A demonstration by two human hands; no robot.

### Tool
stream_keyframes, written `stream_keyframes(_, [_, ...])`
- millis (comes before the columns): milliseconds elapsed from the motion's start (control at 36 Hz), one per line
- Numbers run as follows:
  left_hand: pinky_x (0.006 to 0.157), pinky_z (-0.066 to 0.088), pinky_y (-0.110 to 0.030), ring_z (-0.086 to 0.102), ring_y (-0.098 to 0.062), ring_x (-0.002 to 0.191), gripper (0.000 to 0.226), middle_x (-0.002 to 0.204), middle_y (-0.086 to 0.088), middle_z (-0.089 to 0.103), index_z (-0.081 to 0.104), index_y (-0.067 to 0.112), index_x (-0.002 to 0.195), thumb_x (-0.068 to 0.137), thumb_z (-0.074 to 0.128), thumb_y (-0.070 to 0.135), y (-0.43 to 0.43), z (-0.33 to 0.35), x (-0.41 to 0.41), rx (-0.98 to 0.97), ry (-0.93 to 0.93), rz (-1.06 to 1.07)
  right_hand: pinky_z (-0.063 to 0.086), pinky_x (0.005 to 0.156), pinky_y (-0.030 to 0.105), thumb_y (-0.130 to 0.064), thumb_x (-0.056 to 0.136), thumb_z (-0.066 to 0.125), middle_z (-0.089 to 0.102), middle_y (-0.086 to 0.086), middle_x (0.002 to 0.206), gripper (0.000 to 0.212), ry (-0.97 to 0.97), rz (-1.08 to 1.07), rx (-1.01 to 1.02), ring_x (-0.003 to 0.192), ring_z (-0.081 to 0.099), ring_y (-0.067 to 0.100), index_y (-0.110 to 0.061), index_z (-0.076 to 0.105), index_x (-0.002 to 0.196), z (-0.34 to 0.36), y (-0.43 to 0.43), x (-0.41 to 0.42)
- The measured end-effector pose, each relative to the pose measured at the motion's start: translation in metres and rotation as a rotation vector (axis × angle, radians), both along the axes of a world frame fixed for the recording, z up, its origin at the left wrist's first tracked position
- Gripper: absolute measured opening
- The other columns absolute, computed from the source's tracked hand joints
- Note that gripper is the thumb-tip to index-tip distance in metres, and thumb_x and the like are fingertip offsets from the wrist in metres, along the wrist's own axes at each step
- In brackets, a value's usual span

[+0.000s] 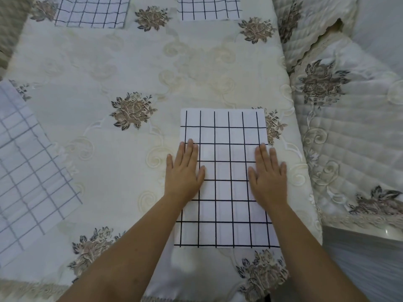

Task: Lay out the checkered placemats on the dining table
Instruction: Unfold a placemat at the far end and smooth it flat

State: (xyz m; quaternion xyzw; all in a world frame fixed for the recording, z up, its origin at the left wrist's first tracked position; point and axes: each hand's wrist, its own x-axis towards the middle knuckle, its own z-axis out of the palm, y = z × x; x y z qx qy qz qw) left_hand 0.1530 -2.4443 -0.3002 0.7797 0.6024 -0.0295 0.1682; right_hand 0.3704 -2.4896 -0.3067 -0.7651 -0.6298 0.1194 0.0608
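Observation:
A white placemat with a black grid lies flat near the table's front right, long side running away from me. My left hand presses flat on its left edge, fingers straight, partly over the tablecloth. My right hand lies flat on its right edge, fingers straight. Two more checkered placemats lie at the far side: one at the back left, one at the back middle. A fourth checkered placemat lies at the left edge, turned at an angle.
The table wears a cream embroidered tablecloth with brown flower motifs. A chair with a quilted cream cover stands close on the right. Grey floor shows at the lower right beyond the table corner.

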Motion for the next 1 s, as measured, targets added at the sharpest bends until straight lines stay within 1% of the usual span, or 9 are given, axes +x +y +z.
stream_keyframes(167, [0.114,0.006,-0.051,-0.002,-0.017,0.146,0.074,0.158,0.001,-0.001,0.006,0.016,0.149,0.082,0.002,0.047,0.013,0.0,-0.017,0.042,-0.025,0.09,0.019,0.109,0.059,-0.037,0.091,0.016,0.02,0.003,0.155,0.062,-0.004,-0.046,-0.033,0.143,0.018,0.026,-0.011,0.026,0.147,0.004,-0.001,0.018])
stream_keyframes(361, [0.114,-0.004,-0.05,-0.014,-0.023,0.144,0.066,0.155,-0.001,-0.017,-0.004,0.015,0.149,0.088,-0.002,0.039,0.033,0.011,0.01,0.035,-0.013,0.085,0.001,0.113,0.055,-0.046,0.084,0.001,0.009,0.008,0.157,0.077,0.04,-0.085,-0.005,0.146,0.003,0.026,-0.006,0.018,0.148,0.017,0.026,-0.004])
stream_keyframes(444, [0.115,-0.001,-0.05,-0.011,-0.023,0.145,0.061,0.157,-0.002,-0.011,0.001,0.014,0.15,0.091,0.001,0.034,0.043,0.017,0.032,0.041,-0.016,-0.048,0.008,0.111,0.058,-0.042,0.088,0.011,0.019,0.013,0.155,0.071,0.051,-0.022,0.003,0.144,0.013,0.032,-0.003,0.028,0.144,0.021,0.047,-0.02])
stream_keyframes(528, [0.116,-0.001,-0.048,-0.011,-0.02,0.145,0.053,0.158,-0.002,-0.01,0.0,0.013,0.15,0.1,0.017,0.023,0.052,0.017,0.053,-0.038,-0.03,-0.128,0.031,0.1,0.063,-0.031,0.088,0.023,0.039,0.016,0.146,0.06,0.015,0.071,-0.019,0.134,0.036,0.038,-0.001,0.046,0.134,0.019,0.067,-0.038])
stream_keyframes(639, [0.115,-0.008,-0.044,-0.015,-0.015,0.144,0.061,0.157,0.001,-0.014,-0.005,0.017,0.149,0.1,0.03,0.027,0.06,0.015,0.064,-0.107,-0.073,-0.156,0.022,0.11,0.054,-0.031,0.083,0.0,0.017,0.009,0.156,0.073,-0.013,0.152,-0.113,0.144,0.015,0.03,-0.007,0.023,0.147,0.015,0.085,-0.055])
stream_keyframes(722, [0.116,0.001,-0.048,-0.008,-0.016,0.145,0.057,0.158,0.001,-0.004,0.004,0.017,0.15,0.098,0.023,0.032,0.06,0.003,0.058,-0.014,-0.076,-0.163,0.036,0.103,0.052,-0.026,0.089,0.023,0.041,0.01,0.146,0.056,-0.026,0.119,-0.046,0.134,0.041,0.029,-0.006,0.044,0.137,0.009,0.085,-0.055])
stream_keyframes(778, [0.112,0.015,-0.054,0.008,-0.019,0.144,0.058,0.156,0.001,0.015,0.021,0.016,0.148,0.093,0.018,0.036,0.061,0.0,0.054,0.077,-0.112,-0.143,0.026,0.107,0.049,-0.028,0.092,0.029,0.042,0.008,0.145,0.052,-0.036,0.137,-0.011,0.134,0.04,0.025,-0.009,0.044,0.138,0.002,0.083,-0.048])
stream_keyframes(861, [0.114,-0.002,-0.047,-0.013,-0.01,0.14,0.066,0.154,0.011,-0.005,0.008,0.023,0.149,0.087,0.001,0.047,0.066,-0.005,0.05,0.044,-0.121,-0.107,0.015,0.108,0.044,-0.036,0.092,0.03,0.037,0.003,0.149,0.054,-0.012,0.157,0.048,0.138,0.03,0.021,-0.013,0.039,0.141,0.0,0.084,-0.039])
stream_keyframes(1000, [0.115,-0.004,-0.047,-0.018,-0.008,0.139,0.07,0.152,0.01,-0.014,-0.001,0.022,0.149,0.084,-0.003,0.049,0.073,-0.002,0.046,0.054,-0.067,-0.041,0.028,0.107,0.053,-0.038,0.091,0.03,0.035,0.005,0.15,0.058,-0.017,0.106,0.03,0.138,0.032,0.025,-0.011,0.038,0.141,0.002,0.092,-0.022])
